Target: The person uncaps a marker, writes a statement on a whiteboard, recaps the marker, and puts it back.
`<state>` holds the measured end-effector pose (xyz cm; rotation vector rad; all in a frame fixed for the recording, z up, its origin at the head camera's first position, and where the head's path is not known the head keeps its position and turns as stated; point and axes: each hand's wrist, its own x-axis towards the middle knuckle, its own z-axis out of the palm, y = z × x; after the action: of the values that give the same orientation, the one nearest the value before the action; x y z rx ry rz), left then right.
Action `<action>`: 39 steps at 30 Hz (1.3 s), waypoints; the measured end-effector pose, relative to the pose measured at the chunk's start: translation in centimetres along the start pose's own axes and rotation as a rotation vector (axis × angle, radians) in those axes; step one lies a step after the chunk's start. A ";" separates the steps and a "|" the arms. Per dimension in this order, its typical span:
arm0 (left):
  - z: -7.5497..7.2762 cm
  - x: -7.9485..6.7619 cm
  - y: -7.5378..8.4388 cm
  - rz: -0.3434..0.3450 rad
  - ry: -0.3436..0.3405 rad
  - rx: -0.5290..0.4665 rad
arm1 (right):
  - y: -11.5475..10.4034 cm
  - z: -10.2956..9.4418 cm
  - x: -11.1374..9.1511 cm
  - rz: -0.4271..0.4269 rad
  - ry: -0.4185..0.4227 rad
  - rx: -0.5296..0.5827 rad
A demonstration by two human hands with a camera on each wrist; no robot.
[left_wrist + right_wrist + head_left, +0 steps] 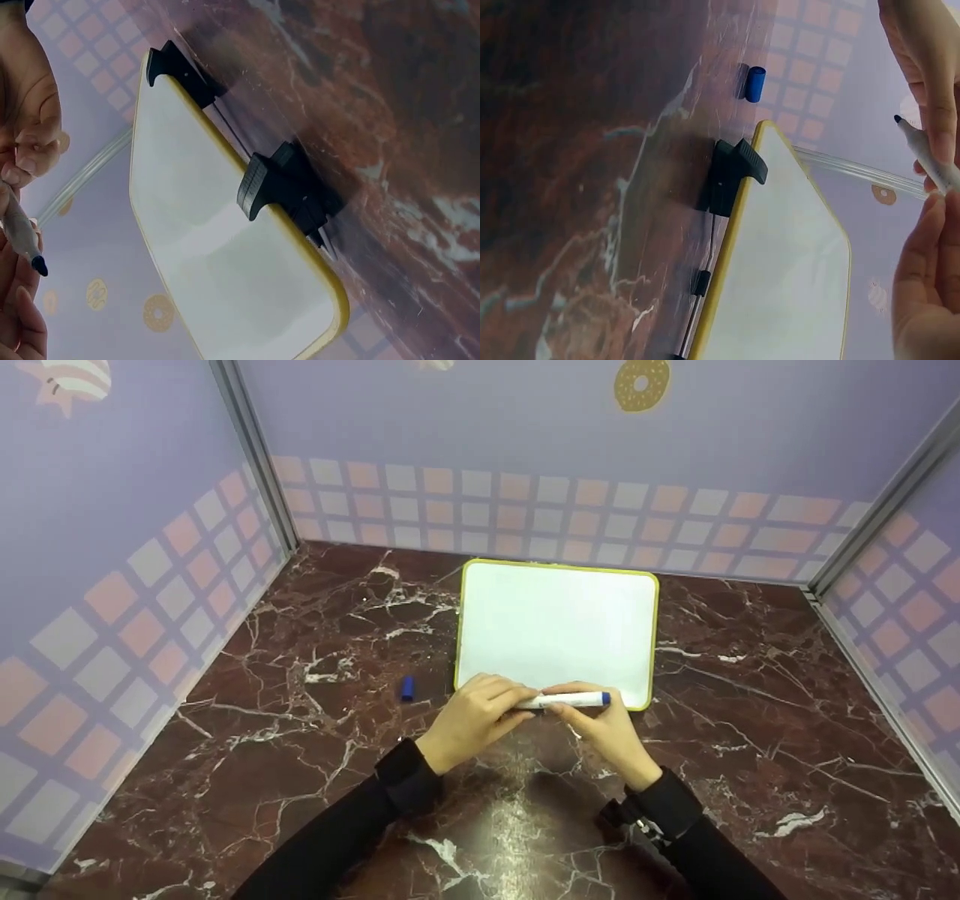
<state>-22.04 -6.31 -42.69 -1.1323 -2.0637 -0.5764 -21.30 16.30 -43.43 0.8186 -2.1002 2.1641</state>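
Note:
My left hand (472, 718) and right hand (609, 735) meet over the near edge of a whiteboard (556, 630), both pinching one white marker (566, 700). The marker lies nearly level across them, its blue rear end toward the right. Its bare dark tip (898, 118) points left; in the head view the left hand hides it. In the right wrist view, the left fingers (940, 112) grip near the tip and the right fingertips hold farther back. A loose blue marker cap (407, 688) sits on the table left of the board.
The yellow-framed board leans up from the brown marble table (262, 750). Black stand clips (259, 184) hold its lower edge. Purple panels (487, 435) with checked bands enclose the back and sides, joined by metal corner posts (259, 457).

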 end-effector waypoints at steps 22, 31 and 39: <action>-0.8 -1.3 -9.3 -0.823 -0.138 -0.397 | 2.2 3.0 6.3 -0.292 0.384 -0.166; 0.4 -2.0 -9.7 -0.847 -0.141 -0.407 | 3.3 5.0 9.0 -0.263 0.373 -0.230; 0.9 -2.5 -10.0 -0.866 -0.104 -0.484 | 3.4 5.4 10.0 -0.199 0.396 -0.212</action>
<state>-29.97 -12.23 -45.63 -0.4379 -2.5429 -1.5140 -29.30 7.53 -43.09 0.5037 -1.9122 1.7874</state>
